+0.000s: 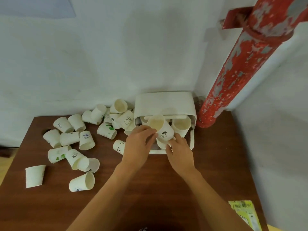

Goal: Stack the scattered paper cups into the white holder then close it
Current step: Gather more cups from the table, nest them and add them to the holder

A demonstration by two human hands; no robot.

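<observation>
— Gripping what, those hands at the white holder (164, 104)?
— Left hand (139, 144) and right hand (180, 151) together hold a cartoon-printed cup (164, 130) over its open front.
— And the scattered cups (70, 139)?
— Lying left of the holder, across the counter (208, 164).

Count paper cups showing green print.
2. Green-spotted white paper cup lies left of the white plastic holder; green-leafed white paper cup near the brown table's left edge. Prints facing away may be hidden.
</observation>
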